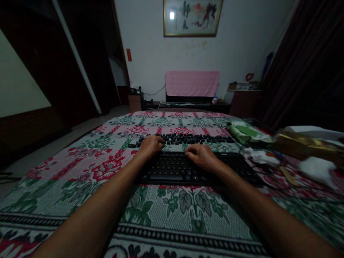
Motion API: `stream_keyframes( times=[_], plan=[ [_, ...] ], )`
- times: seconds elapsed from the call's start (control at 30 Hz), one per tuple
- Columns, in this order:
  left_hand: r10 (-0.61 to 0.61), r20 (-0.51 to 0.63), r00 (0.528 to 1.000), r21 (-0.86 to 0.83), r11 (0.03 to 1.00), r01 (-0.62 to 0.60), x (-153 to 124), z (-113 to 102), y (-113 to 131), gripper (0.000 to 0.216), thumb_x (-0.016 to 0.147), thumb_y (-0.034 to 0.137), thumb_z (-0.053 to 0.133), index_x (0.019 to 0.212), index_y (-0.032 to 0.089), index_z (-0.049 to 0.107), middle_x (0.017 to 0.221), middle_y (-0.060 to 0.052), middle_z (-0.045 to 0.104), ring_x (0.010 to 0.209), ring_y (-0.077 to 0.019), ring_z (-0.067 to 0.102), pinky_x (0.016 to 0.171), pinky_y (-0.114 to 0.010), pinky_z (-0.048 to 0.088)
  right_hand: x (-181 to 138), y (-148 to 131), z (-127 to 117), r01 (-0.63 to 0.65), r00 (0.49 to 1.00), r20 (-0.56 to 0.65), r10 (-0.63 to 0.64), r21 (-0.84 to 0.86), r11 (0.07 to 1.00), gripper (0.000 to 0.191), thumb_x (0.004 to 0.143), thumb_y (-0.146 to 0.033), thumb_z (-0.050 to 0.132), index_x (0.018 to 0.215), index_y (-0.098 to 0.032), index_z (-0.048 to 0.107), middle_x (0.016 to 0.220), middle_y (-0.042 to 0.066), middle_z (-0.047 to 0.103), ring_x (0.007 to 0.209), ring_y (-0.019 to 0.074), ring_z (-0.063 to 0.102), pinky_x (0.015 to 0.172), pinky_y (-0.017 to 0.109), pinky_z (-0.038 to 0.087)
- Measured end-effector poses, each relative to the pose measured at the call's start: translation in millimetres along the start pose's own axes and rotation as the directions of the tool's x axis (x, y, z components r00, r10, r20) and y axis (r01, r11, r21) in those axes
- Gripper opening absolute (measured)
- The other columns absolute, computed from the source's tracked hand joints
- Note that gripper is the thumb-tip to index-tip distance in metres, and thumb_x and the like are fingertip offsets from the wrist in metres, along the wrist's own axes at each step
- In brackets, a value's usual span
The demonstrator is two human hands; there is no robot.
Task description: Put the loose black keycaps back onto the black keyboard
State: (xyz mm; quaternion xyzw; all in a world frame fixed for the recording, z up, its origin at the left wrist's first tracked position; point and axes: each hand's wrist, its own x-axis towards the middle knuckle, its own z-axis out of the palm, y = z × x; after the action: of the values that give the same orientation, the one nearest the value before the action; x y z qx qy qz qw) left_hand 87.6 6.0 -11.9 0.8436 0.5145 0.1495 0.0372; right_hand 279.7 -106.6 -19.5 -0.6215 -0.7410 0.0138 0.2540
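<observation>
Keyboard [177,162]: black, long, spacebar [166,177] fitted, many sockets [167,167] bare; on cloth [107,168], near side of loose keys [188,139]. Left hand [152,146]: curled by loose keys, hold cannot be told. Right hand [202,156]: narrow, at keyboard's far edge, contents cannot be told.

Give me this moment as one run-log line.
left hand: beside loose keys, grip unclear | right hand: at keyboard far edge, grip unclear | keyboard: flat on flowered cloth, spacebar in place | green packet: to right
</observation>
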Motion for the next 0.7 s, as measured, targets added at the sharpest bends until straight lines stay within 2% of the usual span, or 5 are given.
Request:
stream_keyframes(
  times=[0.2,0.43,0.6,0.7],
  plan=[
    [-0.02,0.054,0.998,0.115,0.993,0.014,13.3,7.1,2.2,0.031,0.066,0.036,0.05,0.095,0.034,0.06,0.095,0.001,0.062,0.09,-0.0187,0.054,0.077,-0.027,0.041,-0.6,0.1,0.9,0.034,0.999,0.009,-0.034,-0.041,0.999,0.019,0.073,-0.025,0.044,0.075,-0.019,0.062,0.075,0.002,0.063,0.069,0.0126,0.055,0.061,0.021,0.035],
    [-0.035,0.073,0.997,0.113,0.993,0.027,11.6,10.0,5.0,0.028,0.066,0.034,0.048,0.089,0.03,0.063,0.093,-0.003,0.062,0.089,-0.0201,0.054,0.075,-0.028,0.041,-1.1,-0.5,0.1,0.01,1.0,0.023,-0.009,-0.026,1.0,0.019,0.072,-0.025,0.045,0.076,-0.019,0.062,0.076,0.003,0.063,0.07,0.0132,0.055,0.062,0.021,0.036],
    [0.03,0.062,0.998,-0.008,1.0,-0.03,9.0,0.1,9.4,0.025,0.063,0.032,0.05,0.083,0.026,0.065,0.085,-0.003,0.063,0.083,-0.0187,0.054,0.071,-0.026,0.04,-0.7,-0.7,-1.3,0.011,0.999,0.038,-0.011,-0.011,1.0,0.02,0.072,-0.025,0.044,0.078,-0.019,0.063,0.077,0.003,0.063,0.071,0.0137,0.055,0.063,0.022,0.036],
    [0.114,0.151,0.982,-0.211,0.974,-0.081,1.7,-11.8,16.2,0.022,0.06,0.03,0.055,0.077,0.02,0.066,0.073,-0.001,0.063,0.069,-0.0131,0.054,0.063,-0.021,0.039,-0.7,-1.0,-1.4,0.005,0.999,0.042,-0.004,-0.008,1.0,0.021,0.072,-0.025,0.044,0.079,-0.018,0.063,0.078,0.003,0.063,0.071,0.0137,0.054,0.063,0.022,0.036]
  ],
)
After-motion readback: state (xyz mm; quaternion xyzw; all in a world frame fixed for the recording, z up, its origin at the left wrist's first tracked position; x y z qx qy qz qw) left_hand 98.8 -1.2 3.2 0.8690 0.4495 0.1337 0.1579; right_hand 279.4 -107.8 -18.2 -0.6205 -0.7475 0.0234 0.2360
